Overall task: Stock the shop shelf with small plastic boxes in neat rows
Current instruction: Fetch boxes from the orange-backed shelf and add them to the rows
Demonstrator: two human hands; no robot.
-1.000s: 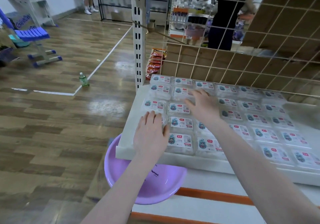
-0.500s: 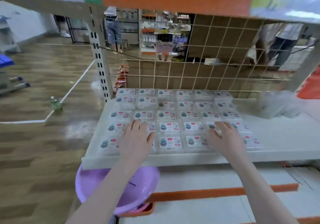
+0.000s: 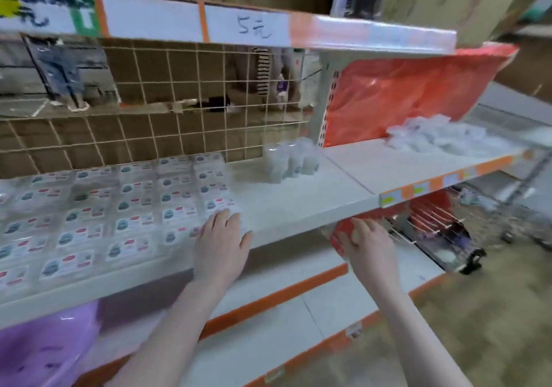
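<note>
My view has swung right since half a second ago, and my right hand [image 3: 369,244] has left the rows: it now hangs below the shelf [image 3: 298,204] edge, off the stock. My left hand [image 3: 222,243] has slid from the left part of the block to its right front corner.

In the head view, the only one I have, my left fingers [image 3: 224,218] lie straight and slightly spread, flat against the outermost box, thumb out to the side. My right fingers are loosely curled before something red under the shelf; whether they hold anything I cannot tell.

The small plastic boxes [image 3: 125,204] sit label-up in a tight block on the left of the shelf, against the wire grid [image 3: 167,108]. I count five columns clearly and about seven rows; blur and the frame edge hide the rest. Two loose heaps of clear packets [image 3: 291,161] wait further right, one near the upright and one on the next bay.

To square this corner well, I judge I should press gently inward with flat fingers, keeping the front edge parallel to the shelf lip.
</note>
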